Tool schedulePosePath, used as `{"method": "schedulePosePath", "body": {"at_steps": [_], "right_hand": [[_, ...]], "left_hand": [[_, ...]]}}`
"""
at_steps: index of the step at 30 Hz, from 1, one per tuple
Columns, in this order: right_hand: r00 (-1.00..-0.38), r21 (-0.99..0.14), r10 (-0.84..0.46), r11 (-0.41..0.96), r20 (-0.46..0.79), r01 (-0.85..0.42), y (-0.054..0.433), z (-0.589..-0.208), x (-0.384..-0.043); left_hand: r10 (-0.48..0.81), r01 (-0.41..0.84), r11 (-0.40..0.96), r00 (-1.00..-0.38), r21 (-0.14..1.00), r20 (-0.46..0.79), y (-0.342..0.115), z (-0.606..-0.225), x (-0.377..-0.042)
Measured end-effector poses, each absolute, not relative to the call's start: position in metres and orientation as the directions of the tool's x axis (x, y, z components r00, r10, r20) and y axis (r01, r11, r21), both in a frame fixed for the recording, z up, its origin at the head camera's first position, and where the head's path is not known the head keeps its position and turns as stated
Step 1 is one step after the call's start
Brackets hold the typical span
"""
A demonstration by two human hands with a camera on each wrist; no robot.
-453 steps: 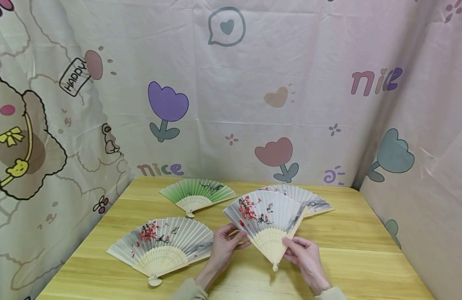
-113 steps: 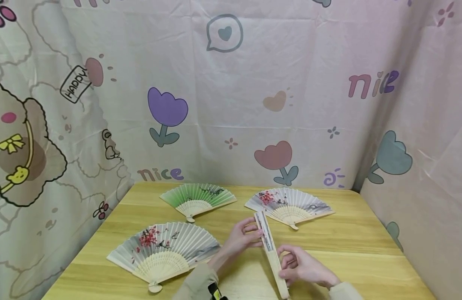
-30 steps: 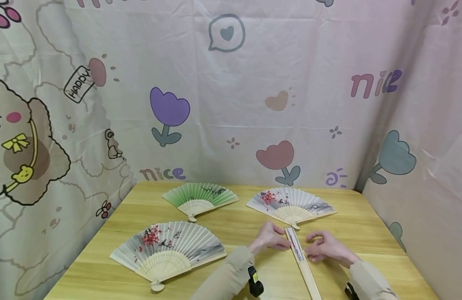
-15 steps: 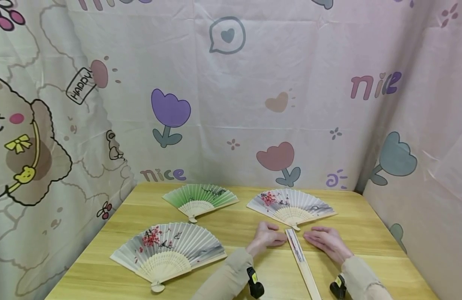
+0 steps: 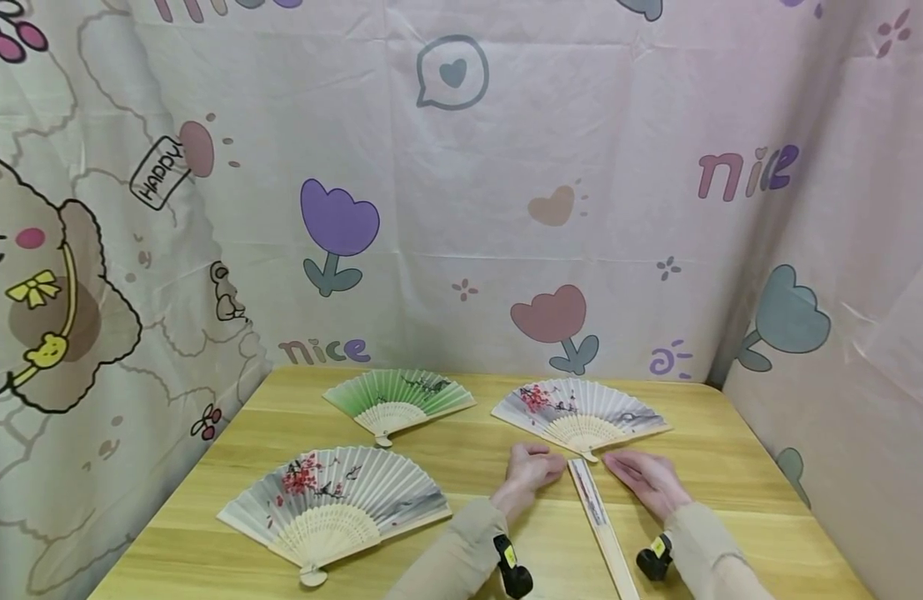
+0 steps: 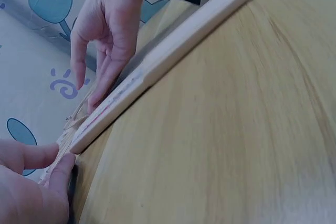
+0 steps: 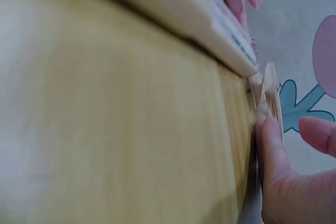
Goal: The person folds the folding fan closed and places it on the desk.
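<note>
A folded hand fan lies on the table between my hands, a printed strip along its far half. My left hand rests on the left of its far end, fingertips close beside it; whether they touch it I cannot tell. My right hand is at the right of that end, fingers extended near the pivot of the spread plum-blossom fan behind. In the right wrist view, the fingertips of the right hand are at that fan's wooden handle, thumb apart. Neither hand holds anything.
A green spread fan lies at the back left. Another grey-white blossom fan is spread at the front left. A patterned cloth hangs behind the wooden table and at both sides.
The first held fan was folded between both hands, then laid on the table. Over the last second the fingers left its sides, and the right hand moved slightly farther back toward the spread fan's pivot.
</note>
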State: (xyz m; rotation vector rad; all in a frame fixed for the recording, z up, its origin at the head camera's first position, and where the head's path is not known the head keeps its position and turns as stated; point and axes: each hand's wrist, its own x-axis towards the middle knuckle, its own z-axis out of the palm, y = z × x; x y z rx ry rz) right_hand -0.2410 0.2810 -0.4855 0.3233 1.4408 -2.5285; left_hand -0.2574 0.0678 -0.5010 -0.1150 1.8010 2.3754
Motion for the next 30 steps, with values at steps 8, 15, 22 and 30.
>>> {"method": "schedulePosePath", "body": {"at_steps": [8, 15, 22, 30], "right_hand": [[-0.954, -0.786, -0.062, -0.553, -0.293, 0.278, 0.274, -0.487, -0.247], [-0.945, -0.783, -0.028, -0.552, -0.327, 0.287, 0.268, -0.487, -0.257], [-0.941, -0.795, -0.004, -0.534, -0.339, 0.288, 0.262, -0.487, -0.264], [-0.93, -0.794, 0.046, -0.537, -0.365, 0.284, 0.258, -0.486, -0.269]], "left_hand": [[0.073, -0.207, -0.33, -0.978, 0.921, -0.193, 0.07, -0.501, -0.259], [0.077, -0.242, -0.396, -0.97, 0.886, -0.231, 0.073, -0.498, -0.261], [0.065, -0.245, -0.421, -0.969, 0.874, -0.24, 0.076, -0.498, -0.261], [0.075, -0.261, -0.436, -0.964, 0.861, -0.255, 0.078, -0.498, -0.262]]}}
